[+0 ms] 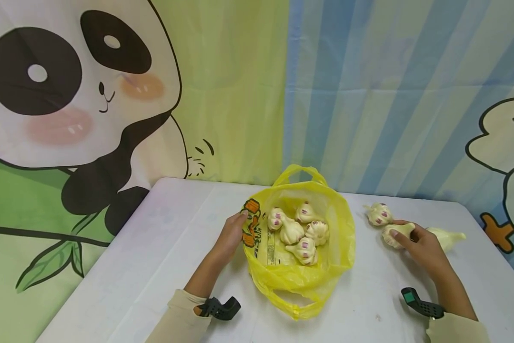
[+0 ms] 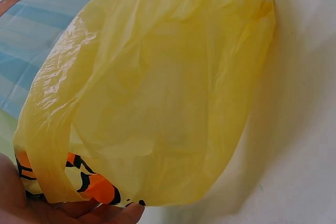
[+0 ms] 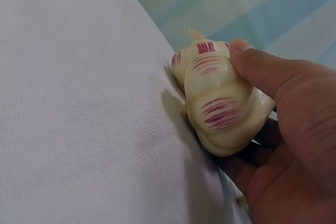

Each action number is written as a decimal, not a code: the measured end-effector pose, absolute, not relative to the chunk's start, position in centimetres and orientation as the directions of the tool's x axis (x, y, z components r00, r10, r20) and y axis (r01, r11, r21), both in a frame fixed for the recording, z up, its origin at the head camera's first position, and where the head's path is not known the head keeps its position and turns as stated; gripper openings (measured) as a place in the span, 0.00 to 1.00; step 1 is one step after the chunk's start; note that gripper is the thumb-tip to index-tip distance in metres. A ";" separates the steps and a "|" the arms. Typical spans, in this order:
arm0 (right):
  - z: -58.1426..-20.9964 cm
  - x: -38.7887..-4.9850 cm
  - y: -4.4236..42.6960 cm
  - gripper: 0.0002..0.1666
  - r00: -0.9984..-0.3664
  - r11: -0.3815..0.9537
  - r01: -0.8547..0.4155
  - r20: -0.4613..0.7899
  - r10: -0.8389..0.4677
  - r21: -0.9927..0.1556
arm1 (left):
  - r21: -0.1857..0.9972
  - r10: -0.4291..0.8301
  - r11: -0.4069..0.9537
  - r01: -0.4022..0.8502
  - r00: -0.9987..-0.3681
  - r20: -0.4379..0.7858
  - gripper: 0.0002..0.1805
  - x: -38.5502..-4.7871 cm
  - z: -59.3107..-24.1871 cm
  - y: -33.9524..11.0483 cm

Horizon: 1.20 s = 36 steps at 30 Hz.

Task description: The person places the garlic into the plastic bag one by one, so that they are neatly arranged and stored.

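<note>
Pinching the rim of a yellow plastic bag (image 1: 297, 281), the left hand (image 1: 230, 238) has its grip clenched at the orange-and-black print (image 1: 251, 223), on the side facing the left edge of the tabletop (image 1: 124, 286). The bag stands with its mouth spread, near the middle of the far edge, one handle (image 1: 301, 169) rising there and the other handle (image 1: 314, 307) drooping toward the near edge. Five garlic bulbs (image 1: 292, 232) lie inside it, bunched together.

Well apart from the bag, toward the far right corner, the right hand (image 1: 428, 252) has its grip around a purple-streaked garlic bulb (image 3: 220, 108), thumb on one side and fingers on the other; whether this bulb touches the cloth I cannot tell. Just beyond it, nearer the far edge, lies a second bulb (image 1: 379, 214). A third bulb (image 1: 447, 238), partly hidden by the right hand, lies nearer the right edge.
</note>
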State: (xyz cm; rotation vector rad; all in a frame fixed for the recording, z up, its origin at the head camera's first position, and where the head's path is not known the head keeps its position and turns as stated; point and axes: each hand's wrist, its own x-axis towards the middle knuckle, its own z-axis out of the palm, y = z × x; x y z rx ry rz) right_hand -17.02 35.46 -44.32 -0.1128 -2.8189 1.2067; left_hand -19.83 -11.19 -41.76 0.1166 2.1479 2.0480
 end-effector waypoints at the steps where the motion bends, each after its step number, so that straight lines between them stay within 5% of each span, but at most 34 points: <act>1: -44.3 -17.0 35.5 0.38 -0.995 0.687 0.042 0.036 0.098 -0.725 | 0.997 0.176 0.051 -0.063 -0.982 -0.071 0.28 -19.9 -41.8 -11.2; 36: -43.1 -16.7 34.6 0.38 -0.993 0.700 0.056 0.032 0.112 -0.712 | 0.996 0.163 0.046 -0.077 -0.983 -0.083 0.29 -19.9 -41.9 -11.2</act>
